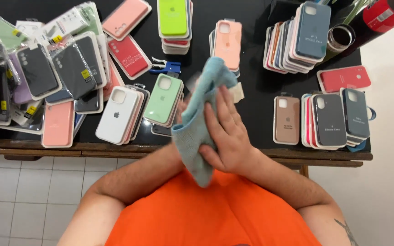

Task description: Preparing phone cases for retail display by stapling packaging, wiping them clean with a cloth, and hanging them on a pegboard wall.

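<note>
Here we look down on our two hands meeting over the near edge of the black counter (256, 86), both wrapped up in a light blue cloth (196, 130). Our right hand (226, 132) lies on top, palm pressed flat against the cloth, its grip closed loosely around the fabric with the fingers (224, 102) stretched toward the far side. Our left hand (182, 109) is almost wholly hidden under the cloth; we cannot tell how its grip stands, though it seems to hold something beneath the folds, perhaps a phone case.

The cloth's long axis runs from near to far, leaning slightly right at its far tip, which rises above the fingers. Its near end hangs down toward our orange shirt (206, 214). So the cloth sits between the two hands, with the right hand nearer to view and clearly in contact along most of its length.

Around the hands lie many phone cases. Just left of the cloth stands a pale green case (163, 98) on a small stack, and further left a white case (116, 114). On the far side, just beyond the cloth's tip, rests a peach case (228, 43). To the right, well apart, lie a brown case (287, 119) and a stack topped by a dark grey case (330, 119). A lime green case (173, 17) tops a far stack.
</note>
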